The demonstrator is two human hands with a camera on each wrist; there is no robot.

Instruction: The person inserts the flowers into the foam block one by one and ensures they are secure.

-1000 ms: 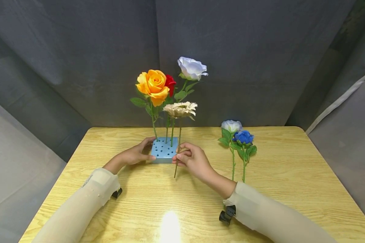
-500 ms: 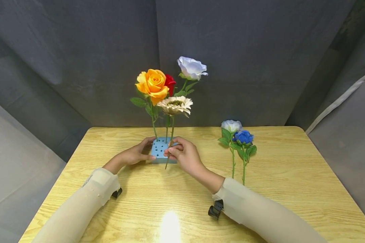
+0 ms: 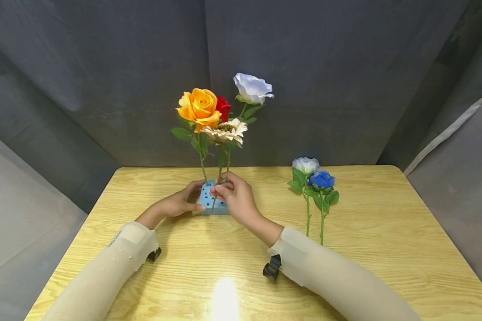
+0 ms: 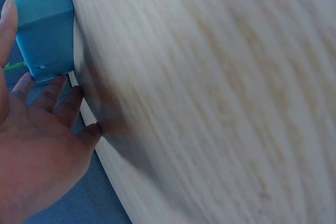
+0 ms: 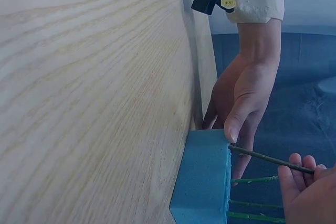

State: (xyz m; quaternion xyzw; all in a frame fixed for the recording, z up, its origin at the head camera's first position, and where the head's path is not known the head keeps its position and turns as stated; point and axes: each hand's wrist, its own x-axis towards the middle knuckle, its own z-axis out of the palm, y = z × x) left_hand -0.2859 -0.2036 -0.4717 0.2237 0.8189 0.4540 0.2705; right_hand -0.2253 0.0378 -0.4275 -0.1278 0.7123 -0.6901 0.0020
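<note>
My left hand (image 3: 176, 203) holds a light blue foam block (image 3: 222, 210) with holes in its top, thumb at the front and fingers round the left side. In the right wrist view, the left thumb touches the block's edge. My right hand (image 3: 238, 198) pinches the brown stem of a cream daisy (image 3: 228, 132). The stem slants over the block; its lower tip meets the block's edge near the left thumb in the right wrist view, but whether it enters a hole I cannot tell. An orange rose (image 3: 201, 107), a red rose (image 3: 223, 108) and a pale lilac rose (image 3: 252, 88) stand in the block.
On the wooden table (image 3: 365, 267), right of the block, lie a white-blue rose (image 3: 306, 165) and a blue rose (image 3: 322, 179), their stems toward the front. A dark grey curtain (image 3: 325, 67) hangs behind the table's back edge.
My right hand has carried the daisy leftward and slightly back, from beside the block to above it. The left hand stays on the block.
</note>
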